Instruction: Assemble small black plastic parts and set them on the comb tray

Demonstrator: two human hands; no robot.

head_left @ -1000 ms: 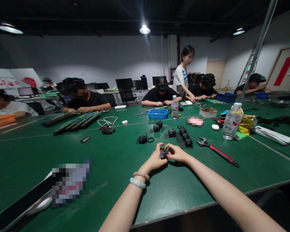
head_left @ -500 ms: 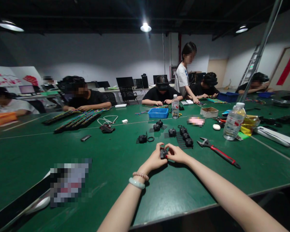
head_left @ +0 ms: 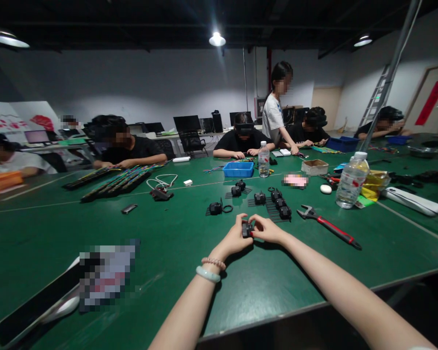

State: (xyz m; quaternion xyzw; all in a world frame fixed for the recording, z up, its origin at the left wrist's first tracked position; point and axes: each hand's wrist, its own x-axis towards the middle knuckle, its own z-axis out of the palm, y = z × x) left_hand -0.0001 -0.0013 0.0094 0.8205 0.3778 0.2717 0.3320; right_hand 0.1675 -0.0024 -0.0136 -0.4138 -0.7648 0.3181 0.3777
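Between my two hands is a small black plastic part (head_left: 246, 230), held just above or on the green table; I cannot tell which. My left hand (head_left: 237, 236) grips it from the left, thumb below and fingers over the far side. From the right, my right hand (head_left: 268, 229) pinches it with thumb and fingertips. Beyond my hands lie similar black parts with thin comb-like prongs: one (head_left: 215, 208) beside a black ring (head_left: 227, 209), another (head_left: 259, 198), and a cluster (head_left: 280, 204) to the right.
An adjustable wrench (head_left: 330, 227) with a red and black handle lies right of my hands. Farther off stand a water bottle (head_left: 351, 181), a smaller bottle (head_left: 264, 159) and a blue tray (head_left: 238, 169). Bundles of coloured wires (head_left: 122, 183) lie at left. Several people sit opposite; one stands.
My hands keep their hold on the black part, almost unmoved. The view has shifted slightly. Part of another person's hand now shows at the right edge.
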